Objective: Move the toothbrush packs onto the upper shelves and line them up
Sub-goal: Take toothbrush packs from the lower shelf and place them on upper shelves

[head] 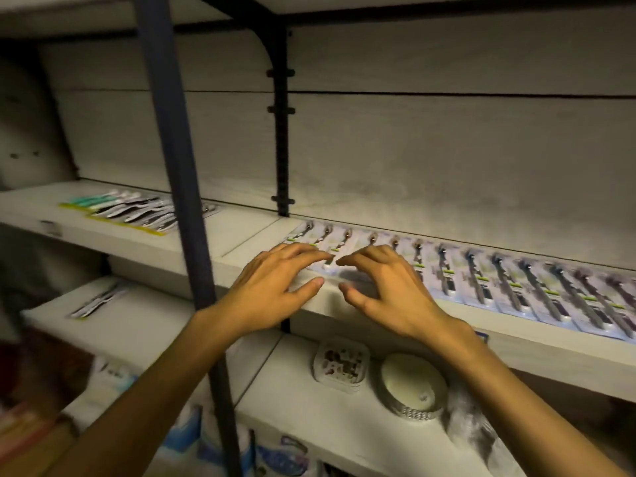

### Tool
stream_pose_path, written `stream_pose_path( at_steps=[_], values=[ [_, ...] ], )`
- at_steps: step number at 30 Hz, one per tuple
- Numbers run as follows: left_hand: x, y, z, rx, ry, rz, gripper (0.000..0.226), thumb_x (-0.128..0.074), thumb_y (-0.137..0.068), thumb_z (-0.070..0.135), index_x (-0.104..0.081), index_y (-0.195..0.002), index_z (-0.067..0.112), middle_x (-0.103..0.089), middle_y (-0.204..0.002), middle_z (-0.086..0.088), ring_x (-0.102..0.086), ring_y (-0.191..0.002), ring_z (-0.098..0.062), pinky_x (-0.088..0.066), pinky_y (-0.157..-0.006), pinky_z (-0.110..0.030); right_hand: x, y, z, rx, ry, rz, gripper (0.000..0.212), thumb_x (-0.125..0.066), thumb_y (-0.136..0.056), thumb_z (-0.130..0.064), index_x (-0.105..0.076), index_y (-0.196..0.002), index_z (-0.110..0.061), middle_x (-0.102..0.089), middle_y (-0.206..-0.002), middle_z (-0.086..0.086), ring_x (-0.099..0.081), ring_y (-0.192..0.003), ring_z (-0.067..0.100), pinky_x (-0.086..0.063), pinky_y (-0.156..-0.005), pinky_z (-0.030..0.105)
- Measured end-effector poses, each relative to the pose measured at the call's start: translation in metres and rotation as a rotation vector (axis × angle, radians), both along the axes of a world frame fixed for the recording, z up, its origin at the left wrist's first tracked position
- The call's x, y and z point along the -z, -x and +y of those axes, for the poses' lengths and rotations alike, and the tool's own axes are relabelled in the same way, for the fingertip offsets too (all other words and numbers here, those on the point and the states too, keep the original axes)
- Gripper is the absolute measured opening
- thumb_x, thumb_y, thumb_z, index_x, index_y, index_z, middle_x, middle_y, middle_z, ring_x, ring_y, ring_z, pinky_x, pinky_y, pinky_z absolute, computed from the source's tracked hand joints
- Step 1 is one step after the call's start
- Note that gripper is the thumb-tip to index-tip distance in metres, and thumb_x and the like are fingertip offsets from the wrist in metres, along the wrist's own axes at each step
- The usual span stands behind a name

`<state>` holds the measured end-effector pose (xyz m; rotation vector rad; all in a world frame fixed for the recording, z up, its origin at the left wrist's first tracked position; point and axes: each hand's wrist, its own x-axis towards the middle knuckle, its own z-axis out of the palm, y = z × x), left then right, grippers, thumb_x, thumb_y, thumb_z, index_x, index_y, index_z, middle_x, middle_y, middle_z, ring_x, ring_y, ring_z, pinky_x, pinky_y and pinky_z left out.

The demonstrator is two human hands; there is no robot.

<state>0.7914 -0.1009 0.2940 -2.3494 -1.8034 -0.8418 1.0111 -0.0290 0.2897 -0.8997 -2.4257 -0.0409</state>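
1. We are working at the upper shelf (344,306), where a long row of toothbrush packs (481,280) is lying flat and overlapping, running off to the right
2. We are setting our left hand (272,287) and right hand (385,287) side by side on the leftmost packs (330,247), fingers loosely spread and bent, fingertips touching the packs, thumbs at the shelf's front edge; neither hand is pinching anything
3. We are judging this to be the lining-up step: the near ends of these packs are wanting to be squared with the shelf edge
4. To do it well, we are advising light, even pressure from both hands, sliding the packs together so their overlap matches the neighbours to the right; too hard a push would likely be fanning the slick packs out of line
5. More packs (137,210) are lying on the left bay of the same shelf, beyond the dark upright post (179,187), and a few loose packs (96,301) are sitting on the lower shelf (113,332), so we are judging some moving remains
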Motion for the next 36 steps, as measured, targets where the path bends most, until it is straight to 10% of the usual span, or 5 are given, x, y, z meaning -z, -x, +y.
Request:
stream_pose_path(
  at_steps=[36],
  values=[
    [0.139, 0.536, -0.116, -0.201, 0.084, -0.072, 0.038, -0.052, -0.097, 0.042, -0.059, -0.133, 0.032, -0.057, -0.136, 0.012, -0.051, -0.126, -0.009, -0.039, -0.105, -0.027, 0.108, 0.526, -0.104, -0.075, 0.180, -0.185, 0.047, -0.048, -0.090, -0.049, -0.057, -0.131, -0.027, -0.060, -0.127, -0.002, -0.056, -0.113, 0.023, -0.047, -0.091, 0.036]
  ],
)
